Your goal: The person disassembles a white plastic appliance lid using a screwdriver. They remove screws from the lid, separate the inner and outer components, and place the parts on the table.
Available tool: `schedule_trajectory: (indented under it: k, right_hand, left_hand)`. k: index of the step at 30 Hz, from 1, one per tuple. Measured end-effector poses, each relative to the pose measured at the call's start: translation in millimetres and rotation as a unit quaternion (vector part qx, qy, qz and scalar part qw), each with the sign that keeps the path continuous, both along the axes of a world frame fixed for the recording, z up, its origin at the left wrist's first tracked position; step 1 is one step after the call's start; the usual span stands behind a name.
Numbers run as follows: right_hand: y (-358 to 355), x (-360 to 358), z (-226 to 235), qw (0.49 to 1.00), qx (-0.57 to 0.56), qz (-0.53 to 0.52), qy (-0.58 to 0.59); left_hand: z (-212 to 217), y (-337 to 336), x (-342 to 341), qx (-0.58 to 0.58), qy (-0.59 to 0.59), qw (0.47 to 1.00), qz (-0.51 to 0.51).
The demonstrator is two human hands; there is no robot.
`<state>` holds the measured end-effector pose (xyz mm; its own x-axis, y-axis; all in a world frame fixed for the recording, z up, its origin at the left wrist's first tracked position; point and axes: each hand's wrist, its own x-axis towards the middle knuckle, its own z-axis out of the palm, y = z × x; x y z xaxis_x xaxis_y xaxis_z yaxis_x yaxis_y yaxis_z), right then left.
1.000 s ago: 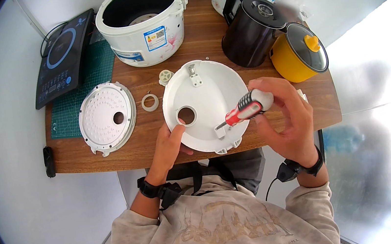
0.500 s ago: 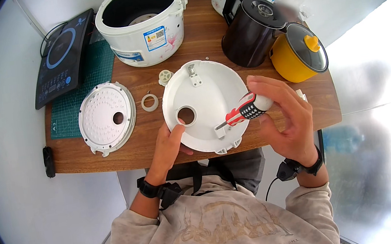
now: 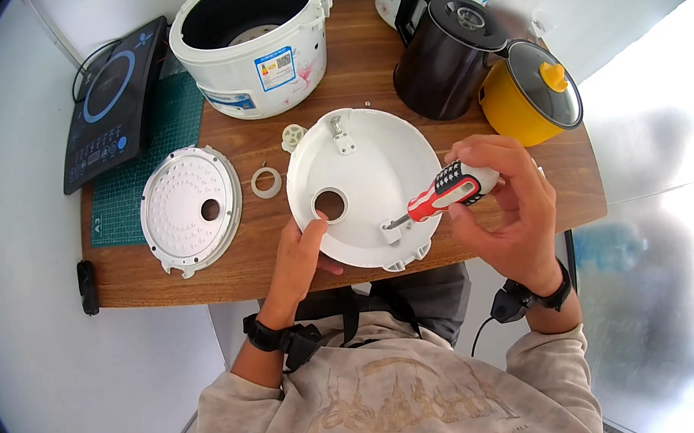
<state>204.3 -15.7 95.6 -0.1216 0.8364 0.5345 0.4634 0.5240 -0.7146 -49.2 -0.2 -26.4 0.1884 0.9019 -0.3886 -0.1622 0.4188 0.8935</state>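
A brown wood-grain table (image 3: 360, 53) stands against pale walls, with a tall dark kettle (image 3: 440, 68) far right and an open white rice-cooker body (image 3: 236, 69) far left. Near the middle is a round, shallow white plastic lid shell (image 3: 377, 182), hollow side up, between the two hands. The left hand (image 3: 296, 262) pinches its near-left rim, thumb inside beside the round hole and fingers underneath. At its right, the right hand (image 3: 517, 207) curls thumb and fingers around the red, white and black handle of a tilted screwdriver (image 3: 449, 190), whose tip points left, at a small white bracket (image 3: 392, 234) inside the shell's near side.
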Motion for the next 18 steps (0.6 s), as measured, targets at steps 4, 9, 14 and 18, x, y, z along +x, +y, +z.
schedule_trajectory:
  k: [4,9,14,18]
  right_hand:
    - [2,10,0,1.0,0.011,0.007,0.028]
    - [7,24,3,0.998,0.031,-0.009,0.047]
    - [16,47,-3,0.994,-0.044,-0.083,0.048]
    - [25,56,-6,0.987,-0.059,-0.095,0.112]
  left_hand:
    - [3,2,5,0.003,0.004,1.0,-0.001]
    - [0,3,8,-0.014,-0.003,1.0,-0.017]
    - [5,4,5,-0.051,-0.023,0.996,-0.072]
    - [7,6,4,-0.057,-0.031,0.994,-0.085]
